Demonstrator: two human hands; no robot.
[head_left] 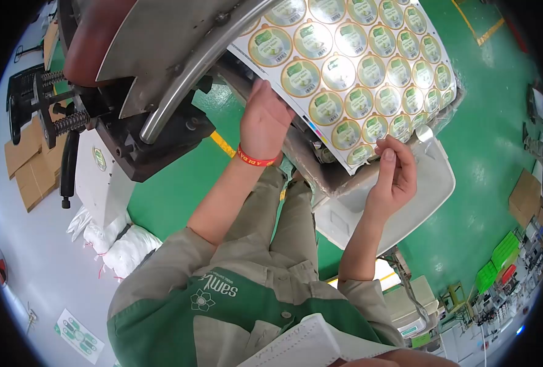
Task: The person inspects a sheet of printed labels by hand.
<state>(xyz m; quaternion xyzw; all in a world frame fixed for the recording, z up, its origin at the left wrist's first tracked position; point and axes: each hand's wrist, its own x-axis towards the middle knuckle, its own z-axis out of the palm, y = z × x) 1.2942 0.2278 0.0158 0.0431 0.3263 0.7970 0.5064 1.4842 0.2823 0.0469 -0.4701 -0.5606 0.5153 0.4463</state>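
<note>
A large printed sheet of round green-and-gold labels (352,72) spreads across the top centre, its right side curving downward. At its left edge is my left hand (264,119), palm turned up, with a red band round the wrist. The fingers of that hand pass under the sheet and are hidden; it holds the sheet from this side. My right hand (395,177) is at the near lower edge, fingers curled and thumb pressed in, closed on the sheet's margin. Below the sheet lies a grey-brown wrapped box or tray (332,180), mostly covered.
Left of the sheet stands a machine with a bent steel bar (176,92) and a dark block (155,144). A pale plastic bin (433,196) sits beneath my right hand. White sacks (127,248) and flattened cardboard (36,162) lie at the left. Green floor surrounds my legs.
</note>
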